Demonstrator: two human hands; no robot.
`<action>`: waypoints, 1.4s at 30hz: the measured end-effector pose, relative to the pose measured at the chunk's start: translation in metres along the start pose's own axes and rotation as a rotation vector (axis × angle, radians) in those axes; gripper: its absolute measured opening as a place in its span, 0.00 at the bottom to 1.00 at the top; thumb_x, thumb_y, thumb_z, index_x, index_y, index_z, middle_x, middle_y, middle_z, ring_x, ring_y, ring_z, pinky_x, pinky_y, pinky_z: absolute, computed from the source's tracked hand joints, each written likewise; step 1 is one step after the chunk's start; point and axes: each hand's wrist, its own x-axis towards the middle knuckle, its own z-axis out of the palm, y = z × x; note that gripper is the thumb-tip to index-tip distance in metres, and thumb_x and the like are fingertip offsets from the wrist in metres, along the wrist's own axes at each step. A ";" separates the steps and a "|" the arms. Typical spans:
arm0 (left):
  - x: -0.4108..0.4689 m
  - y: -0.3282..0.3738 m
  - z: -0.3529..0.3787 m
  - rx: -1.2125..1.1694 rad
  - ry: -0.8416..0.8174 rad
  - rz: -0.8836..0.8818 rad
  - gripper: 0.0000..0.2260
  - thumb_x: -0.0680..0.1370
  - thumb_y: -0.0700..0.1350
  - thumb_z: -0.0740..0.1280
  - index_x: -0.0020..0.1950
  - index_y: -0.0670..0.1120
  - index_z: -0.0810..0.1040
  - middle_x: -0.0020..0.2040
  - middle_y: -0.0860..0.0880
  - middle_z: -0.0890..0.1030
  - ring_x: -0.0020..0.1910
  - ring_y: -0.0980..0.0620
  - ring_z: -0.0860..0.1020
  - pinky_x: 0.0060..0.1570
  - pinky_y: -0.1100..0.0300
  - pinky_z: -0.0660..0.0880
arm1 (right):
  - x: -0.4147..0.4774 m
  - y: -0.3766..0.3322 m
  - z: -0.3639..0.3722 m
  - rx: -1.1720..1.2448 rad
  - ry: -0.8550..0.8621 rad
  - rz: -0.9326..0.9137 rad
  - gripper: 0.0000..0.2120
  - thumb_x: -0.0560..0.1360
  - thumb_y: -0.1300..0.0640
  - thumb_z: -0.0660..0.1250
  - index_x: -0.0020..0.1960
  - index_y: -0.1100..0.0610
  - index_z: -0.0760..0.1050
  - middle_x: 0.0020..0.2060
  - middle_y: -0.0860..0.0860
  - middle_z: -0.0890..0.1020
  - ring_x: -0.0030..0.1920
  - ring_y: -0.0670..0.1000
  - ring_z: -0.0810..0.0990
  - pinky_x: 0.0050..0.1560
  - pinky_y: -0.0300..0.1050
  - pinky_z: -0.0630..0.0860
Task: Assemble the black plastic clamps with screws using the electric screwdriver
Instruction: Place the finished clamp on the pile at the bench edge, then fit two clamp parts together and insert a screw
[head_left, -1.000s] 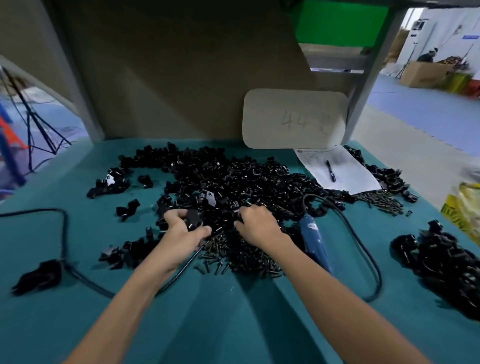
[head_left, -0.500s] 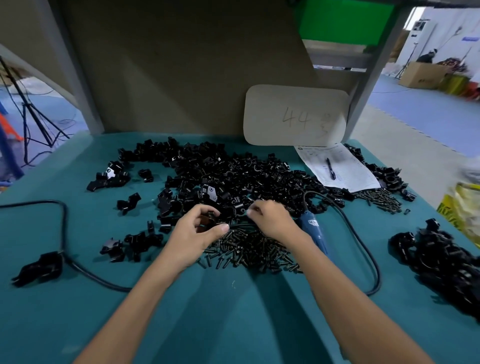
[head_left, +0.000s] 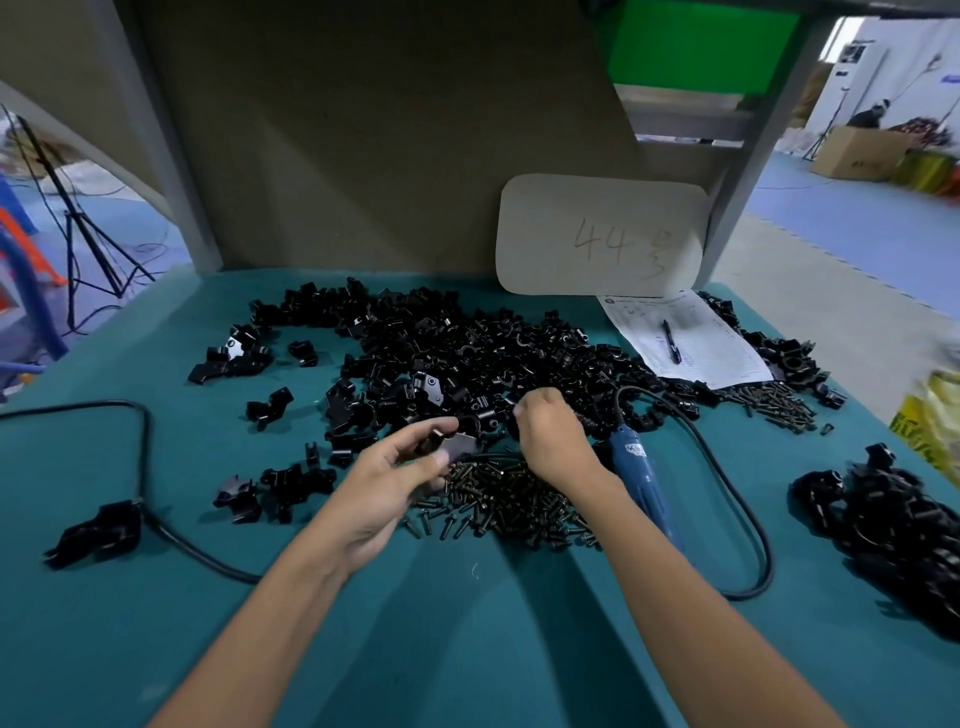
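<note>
- The electric screwdriver (head_left: 640, 480), blue-bodied, lies on the teal tabletop (head_left: 156, 649). Its long axis runs from near us to far, with the far end leaning slightly left. A black cable (head_left: 750, 499) leaves that far end and loops off to the right. We cannot tell which end carries the bit.
- A white label on the screwdriver is too blurred for us to read. Well behind the screwdriver a pale card (head_left: 602, 236) reads "44", followed by strokes we cannot make out.
- Just left of the screwdriver is our right hand (head_left: 556, 441), fingers curled, tips at the edge of the clamp heap (head_left: 467, 353). We cannot tell whether its grip holds anything.
- Farther left of the screwdriver, past the screws (head_left: 509, 501), the grip of our left hand (head_left: 395, 475) pinches a black clamp piece (head_left: 453, 442) between thumb and fingers; the piece is motion-blurred.
- Compared with half a second ago, the piece sits farther out at the fingertips, while the right hand has barely shifted.
</note>
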 end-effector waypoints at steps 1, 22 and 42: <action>0.000 -0.001 0.000 -0.082 -0.008 -0.026 0.13 0.80 0.36 0.67 0.58 0.51 0.85 0.58 0.43 0.82 0.49 0.51 0.81 0.52 0.60 0.79 | -0.006 -0.001 -0.003 0.157 0.037 0.051 0.11 0.87 0.58 0.53 0.52 0.62 0.71 0.51 0.58 0.76 0.48 0.57 0.75 0.48 0.49 0.72; -0.003 -0.026 0.025 0.112 -0.076 -0.164 0.10 0.83 0.39 0.63 0.63 0.47 0.69 0.41 0.46 0.73 0.38 0.50 0.74 0.42 0.56 0.80 | -0.104 0.006 0.015 1.614 -0.105 0.258 0.17 0.79 0.52 0.68 0.66 0.56 0.76 0.60 0.60 0.84 0.42 0.49 0.80 0.41 0.42 0.79; -0.002 -0.045 0.028 0.567 -0.093 0.223 0.14 0.79 0.47 0.72 0.62 0.60 0.77 0.55 0.63 0.82 0.58 0.62 0.78 0.60 0.61 0.74 | -0.107 0.000 0.027 1.449 -0.109 0.247 0.11 0.87 0.55 0.58 0.52 0.49 0.78 0.45 0.55 0.84 0.39 0.53 0.81 0.40 0.47 0.81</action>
